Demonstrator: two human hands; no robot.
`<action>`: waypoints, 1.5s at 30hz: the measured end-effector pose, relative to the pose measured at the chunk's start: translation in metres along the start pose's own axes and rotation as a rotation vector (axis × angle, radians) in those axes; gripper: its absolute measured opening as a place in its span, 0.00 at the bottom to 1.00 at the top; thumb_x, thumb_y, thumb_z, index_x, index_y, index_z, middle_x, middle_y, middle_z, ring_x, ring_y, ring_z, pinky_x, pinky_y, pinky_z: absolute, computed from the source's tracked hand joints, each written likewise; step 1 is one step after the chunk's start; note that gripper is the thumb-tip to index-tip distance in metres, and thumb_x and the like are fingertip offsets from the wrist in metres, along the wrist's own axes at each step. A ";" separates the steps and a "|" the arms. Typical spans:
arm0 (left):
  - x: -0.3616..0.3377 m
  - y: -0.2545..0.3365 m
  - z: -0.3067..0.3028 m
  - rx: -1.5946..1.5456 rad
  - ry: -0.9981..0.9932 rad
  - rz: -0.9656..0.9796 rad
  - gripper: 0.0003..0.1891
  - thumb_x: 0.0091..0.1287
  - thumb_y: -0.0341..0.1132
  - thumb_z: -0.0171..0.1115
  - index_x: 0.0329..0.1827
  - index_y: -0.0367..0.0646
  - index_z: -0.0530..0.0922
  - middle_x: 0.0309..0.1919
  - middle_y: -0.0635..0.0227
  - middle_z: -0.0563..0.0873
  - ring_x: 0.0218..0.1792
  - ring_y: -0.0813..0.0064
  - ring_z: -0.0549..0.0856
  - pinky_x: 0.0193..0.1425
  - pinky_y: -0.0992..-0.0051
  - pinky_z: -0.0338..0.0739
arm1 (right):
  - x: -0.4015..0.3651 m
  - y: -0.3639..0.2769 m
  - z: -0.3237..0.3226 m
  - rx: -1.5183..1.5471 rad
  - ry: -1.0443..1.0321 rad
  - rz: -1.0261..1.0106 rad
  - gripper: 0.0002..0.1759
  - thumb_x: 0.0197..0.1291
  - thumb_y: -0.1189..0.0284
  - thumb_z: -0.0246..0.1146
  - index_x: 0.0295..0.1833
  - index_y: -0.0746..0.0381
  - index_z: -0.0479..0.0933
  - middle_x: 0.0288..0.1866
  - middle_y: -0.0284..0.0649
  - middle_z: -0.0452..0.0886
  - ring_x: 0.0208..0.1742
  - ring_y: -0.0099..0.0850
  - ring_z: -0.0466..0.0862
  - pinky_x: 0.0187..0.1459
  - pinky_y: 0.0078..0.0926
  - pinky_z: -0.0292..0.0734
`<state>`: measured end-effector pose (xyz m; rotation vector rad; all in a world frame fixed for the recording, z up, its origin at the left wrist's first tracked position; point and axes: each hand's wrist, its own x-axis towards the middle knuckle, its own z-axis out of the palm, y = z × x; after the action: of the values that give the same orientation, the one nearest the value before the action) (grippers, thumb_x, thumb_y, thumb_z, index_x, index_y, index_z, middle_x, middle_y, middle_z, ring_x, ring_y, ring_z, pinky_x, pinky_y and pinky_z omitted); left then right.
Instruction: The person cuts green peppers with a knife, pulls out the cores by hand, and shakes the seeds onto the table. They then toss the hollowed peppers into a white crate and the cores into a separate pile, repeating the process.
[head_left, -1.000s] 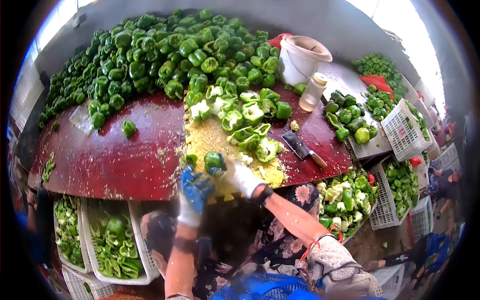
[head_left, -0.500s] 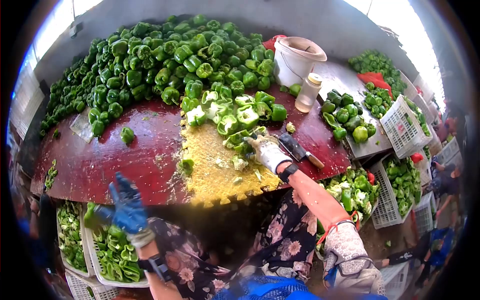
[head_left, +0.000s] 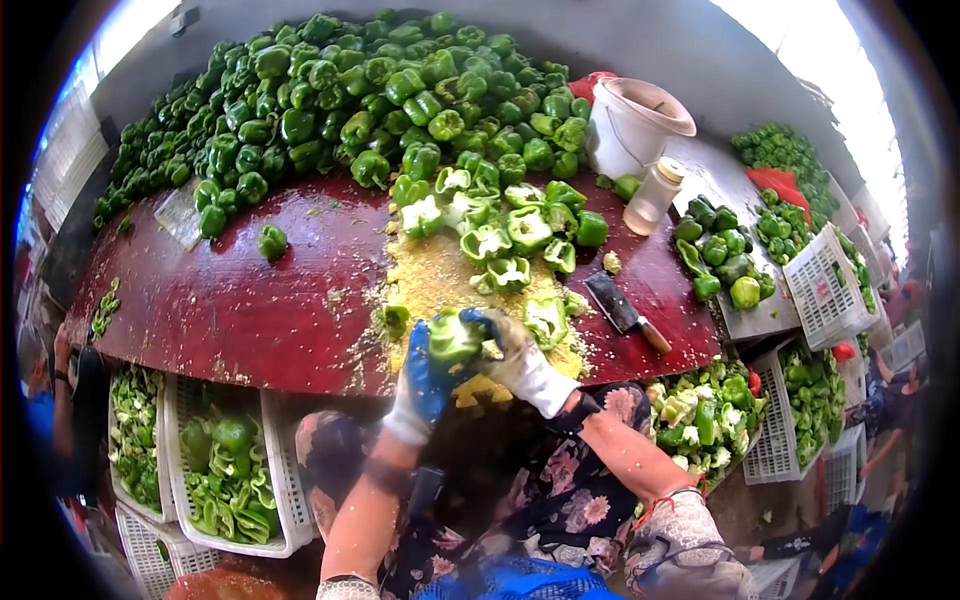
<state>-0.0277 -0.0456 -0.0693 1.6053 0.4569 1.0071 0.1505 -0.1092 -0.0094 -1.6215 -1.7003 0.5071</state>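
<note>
A cut green pepper piece (head_left: 455, 338) is between my two gloved hands over the front edge of the yellow mat (head_left: 430, 265). My left hand (head_left: 432, 375), in a blue-palmed glove, is closed around its left side. My right hand (head_left: 515, 360), in a white and blue glove, has its fingers closed at its right side, by a small pale bit. Just right of my right hand lies an open pepper half (head_left: 546, 321). Several cut halves (head_left: 528, 229) sit beyond on the mat. The cleaver (head_left: 620, 305) lies on the red table (head_left: 270, 310), touched by neither hand.
Whole green peppers (head_left: 330, 100) are heaped at the back. A white bucket (head_left: 625, 135) and a jar (head_left: 655, 195) stand at the right. Crates of cut peppers (head_left: 290, 480) stand below left, more crates (head_left: 820, 285) at the right. Other people are partly visible at both sides.
My left hand has moved from the lower left to the mat's front edge and closed on a pepper piece. My right hand has drawn back from the cut halves to meet it.
</note>
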 end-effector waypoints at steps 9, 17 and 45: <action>-0.004 0.010 -0.017 -0.177 0.274 -0.123 0.27 0.80 0.51 0.46 0.72 0.41 0.68 0.53 0.66 0.82 0.53 0.73 0.84 0.57 0.69 0.82 | 0.011 -0.011 -0.005 0.154 -0.079 0.225 0.48 0.63 0.49 0.64 0.80 0.60 0.53 0.76 0.62 0.62 0.77 0.54 0.64 0.76 0.45 0.60; 0.004 0.009 -0.009 -0.102 0.260 -0.197 0.23 0.80 0.47 0.51 0.71 0.44 0.70 0.53 0.75 0.79 0.45 0.84 0.79 0.49 0.80 0.79 | 0.006 -0.031 0.024 0.182 -0.041 0.291 0.23 0.67 0.61 0.63 0.63 0.61 0.75 0.51 0.46 0.84 0.51 0.36 0.83 0.55 0.34 0.78; 0.010 0.062 0.008 -0.462 0.243 -0.301 0.23 0.76 0.43 0.56 0.69 0.40 0.73 0.56 0.68 0.82 0.53 0.76 0.82 0.58 0.74 0.79 | 0.005 -0.021 0.029 1.023 -0.062 0.443 0.41 0.59 0.68 0.75 0.74 0.59 0.63 0.63 0.38 0.78 0.58 0.30 0.79 0.61 0.30 0.75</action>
<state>-0.0289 -0.0616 -0.0079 0.9754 0.5637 0.9917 0.1155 -0.1011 -0.0120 -1.1629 -0.8105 1.3756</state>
